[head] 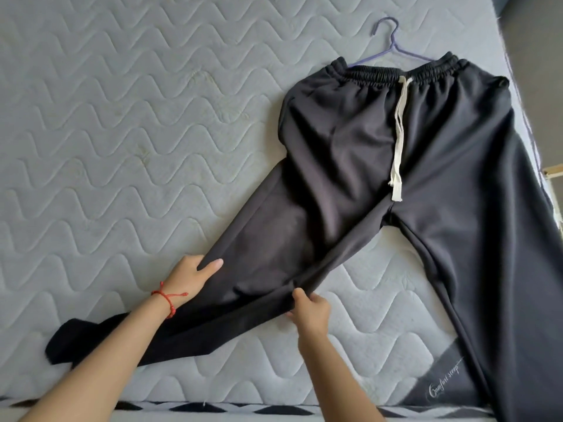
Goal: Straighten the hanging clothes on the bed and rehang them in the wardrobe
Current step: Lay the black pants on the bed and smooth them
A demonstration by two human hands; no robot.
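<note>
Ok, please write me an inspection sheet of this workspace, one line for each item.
Surface: grey quilted mattress, bare.
Job's things: black trousers lying flat, legs spread; purple hanger at the waistband; white drawstring lying down the front.
Clutter: nothing seen.
Hands: left hand and right hand each grip an edge of one trouser leg.
Cables: nothing seen.
Surroundings: floor strip beyond the bed edge.

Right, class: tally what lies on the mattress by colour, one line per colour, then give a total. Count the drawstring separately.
Black: 1, the trousers
Purple: 1, the hanger
Cream: 1, the drawstring
Total: 3
</note>
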